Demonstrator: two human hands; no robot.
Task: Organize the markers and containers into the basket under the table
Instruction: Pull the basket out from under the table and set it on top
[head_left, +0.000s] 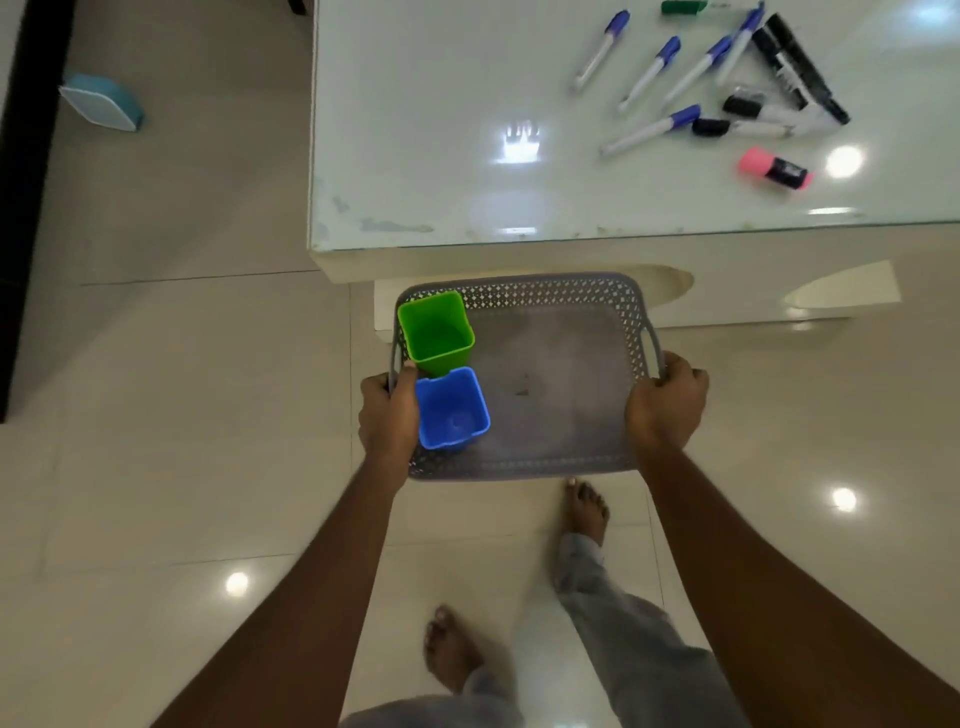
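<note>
A: Where does the job stand, starting from the big pieces?

B: The desk (415, 130) is a glossy white top, and the grey perforated basket (561, 457) sits just in front of its near edge, low down by the floor, its far rim tucked a little under the desk's lip. Both hands are closed on it: the left hand (387, 410) wraps the left rim beside the handle slot, the right hand (667, 402) grips the right handle. Whether it rests on the tiles or hangs just above them, I cannot tell.

A: And what is inside?

B: Two containers, both upright and empty as far as I can see. The green container (436, 332) stands in the far-left corner; the blue container (452, 408) is just in front of it, touching or nearly so, right against the left hand's fingers. The rest of the basket floor is bare.

A: So the containers are done?

B: I would judge that part finished (assuming those two are all of them; no others show).

A: The markers?

B: None are in yet. They all lie on the far right of the desk: a loose fan of blue-capped markers (649, 73), a cluster of black markers (795, 67) overlapping beside them, a green marker (683, 7) at the top edge, and a pink highlighter (776, 169) nearer, apart from the rest. I would say well over half the work remains.
</note>
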